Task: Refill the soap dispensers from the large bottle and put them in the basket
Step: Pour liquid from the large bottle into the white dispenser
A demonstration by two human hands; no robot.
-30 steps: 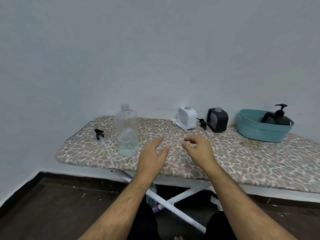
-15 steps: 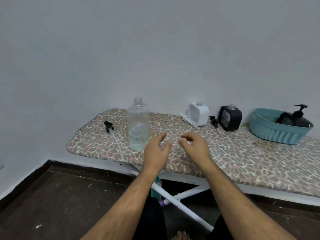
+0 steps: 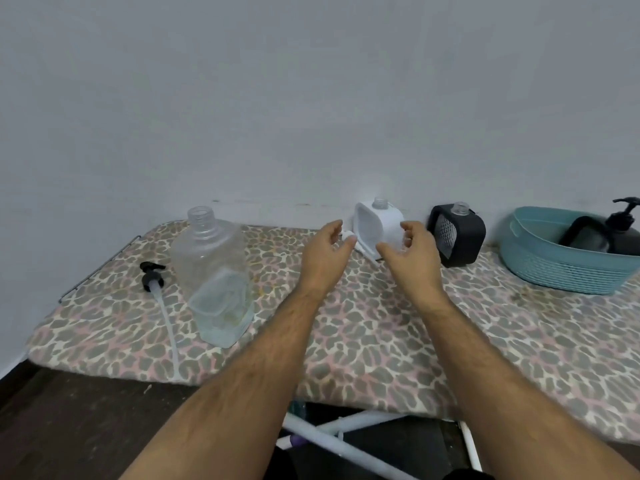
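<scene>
Ironing board with leopard-print cover (image 3: 381,341) runs left to right against a grey-white wall (image 3: 277,98), white folding legs (image 3: 346,441) visible below its near edge. Teal ribbed plastic basket (image 3: 554,268) sits far right on the board, holding a black pump-top soap dispenser (image 3: 620,230) leaning inside. Large clear plastic bottle (image 3: 213,271), uncapped, upright at left, a little liquid at the bottom. Its black pump head with long white tube (image 3: 159,289) lies flat just left of the bottle. White square soap dispenser (image 3: 379,223), open neck, stands at far centre; black square soap dispenser (image 3: 457,237), open neck, just right of it. Left hand (image 3: 325,258) and right hand (image 3: 412,258) hover either side of the white dispenser, fingers loosely curled, holding nothing; cannot tell whether they touch it. A small white part (image 3: 348,234) shows by the left fingertips.
</scene>
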